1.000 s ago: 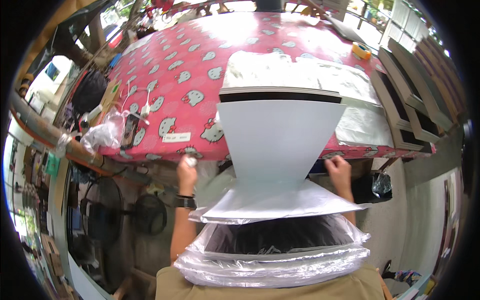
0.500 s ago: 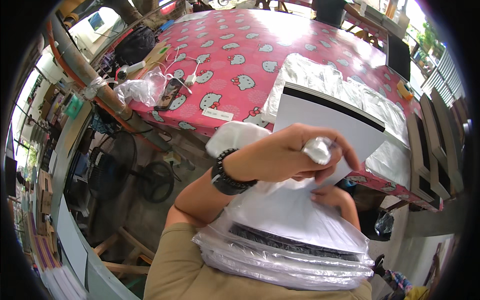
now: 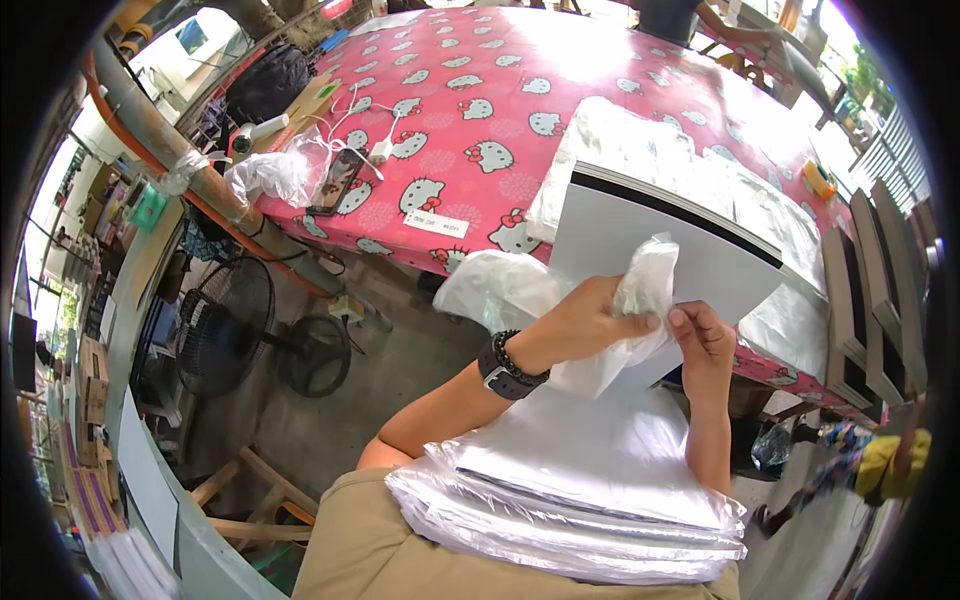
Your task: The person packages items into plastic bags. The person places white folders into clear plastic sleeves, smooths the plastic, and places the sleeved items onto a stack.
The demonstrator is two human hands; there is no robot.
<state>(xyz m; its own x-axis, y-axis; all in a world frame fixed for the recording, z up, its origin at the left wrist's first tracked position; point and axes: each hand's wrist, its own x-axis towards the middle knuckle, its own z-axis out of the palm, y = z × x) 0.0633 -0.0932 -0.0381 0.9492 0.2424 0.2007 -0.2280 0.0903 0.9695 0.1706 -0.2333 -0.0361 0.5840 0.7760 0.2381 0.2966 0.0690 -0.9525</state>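
Observation:
My left hand (image 3: 575, 328), with a dark strap on the wrist, is closed on a crumpled clear plastic bag (image 3: 648, 280). One end of the bag stands up above my fist, and a loose part spreads out to the left. My right hand (image 3: 706, 338) faces it, thumb and fingers pinched together at the bag's edge. Behind both hands, a white flat panel (image 3: 620, 235) with a black band along its far edge lies tilted at the table's near side. Several flat things in clear plastic (image 3: 570, 510) are stacked on my lap.
A pink patterned table (image 3: 450, 130) carries a pile of clear plastic bags (image 3: 610, 140), a phone (image 3: 338, 182), white cables and a tape dispenser (image 3: 820, 180). Thick panels (image 3: 865, 300) stand at right. On the left are a fan (image 3: 225, 325) and a pole. A person in yellow (image 3: 895, 465) is at lower right.
My left hand has lowered and turned, lifting the bag's end into view. My right hand has come up from below to meet the bag. A person has appeared at lower right.

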